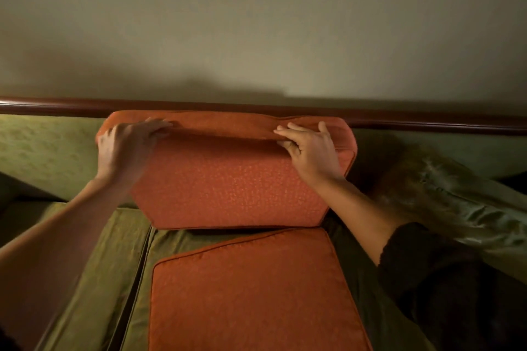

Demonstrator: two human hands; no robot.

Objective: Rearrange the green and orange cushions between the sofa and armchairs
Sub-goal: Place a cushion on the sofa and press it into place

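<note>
- Here, in the head view, both arms reach forward over a green sofa (85,251).
- The left hand (122,151) sits on the top left corner of an orange back cushion (228,179). Its fingers are bent and close together, pressing on the top edge. The thumb is hidden, so I cannot tell if it pinches the cushion. This forearm is bare.
- The right hand (310,151) sits on the top right part of the same cushion. Its fingers are a little apart and curl over the top edge, and the thumb points up behind it. The cloth bunches in a fold under the fingers. A dark sleeve (422,265) covers this arm up near the elbow.
- No words or labels can be read anywhere.
- The orange back cushion stands up against the green sofa back, just below a dark wooden rail (427,120). It has slanted lower corners, a bumpy dotted cloth and a thin piped edge.
- A second orange seat cushion (251,293) lies flat on the green seat, just in front of the standing one. It looks turned a bit crooked.
- A shiny green cushion (456,202) leans at the right, near the right arm.
- A plain wall (256,23) is behind the sofa.
</note>
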